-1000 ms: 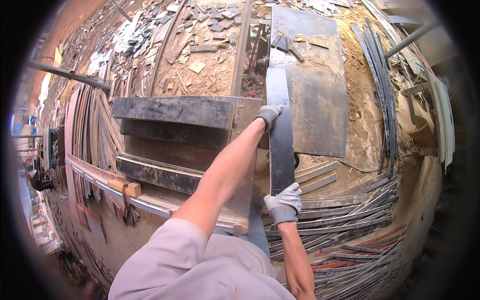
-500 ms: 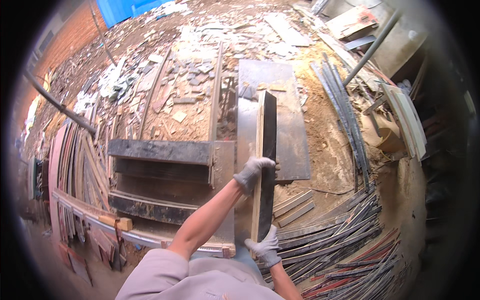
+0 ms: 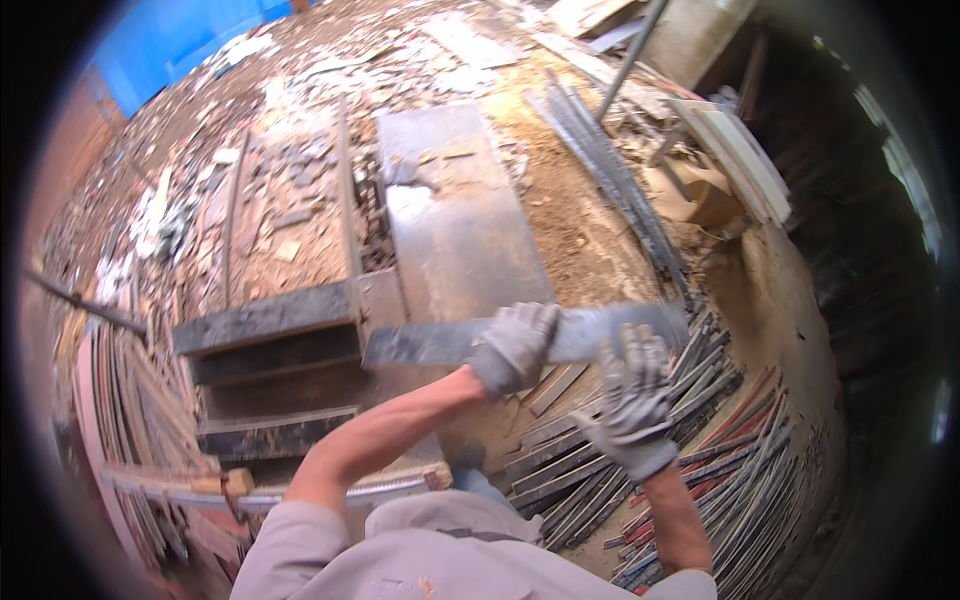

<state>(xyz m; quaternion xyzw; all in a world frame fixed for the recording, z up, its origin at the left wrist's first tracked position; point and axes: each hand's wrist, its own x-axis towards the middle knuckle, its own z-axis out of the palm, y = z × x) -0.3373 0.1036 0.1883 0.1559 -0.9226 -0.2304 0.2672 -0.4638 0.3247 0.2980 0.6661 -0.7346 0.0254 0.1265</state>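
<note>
A long plywood board with a dark grey face [image 3: 420, 343] lies crosswise in front of me, its right end blurred. My gloved left hand [image 3: 516, 348] is closed over its middle, knuckles up; the fingertips are hidden. My gloved right hand [image 3: 636, 405] has its fingers stretched out and spread, fingertips over the board's right part; whether they press on it I cannot tell. To the left, dark-faced boards [image 3: 262, 322] are stacked on the work table, with another dark board stack [image 3: 275, 432] nearer to me.
A metal sheet [image 3: 470, 240] lies beyond the board. Long dark strips [image 3: 620, 185] lie at the far right, and piled thin strips [image 3: 690, 490] at the near right. A rail with a wooden block [image 3: 238, 482] runs along the near left. Wood scraps [image 3: 285, 215] litter the ground.
The board has turned from pointing away from me to lying crosswise, dark face up. My right hand has left its near end and moved up and right, fingers spreading. The view has shifted rightward.
</note>
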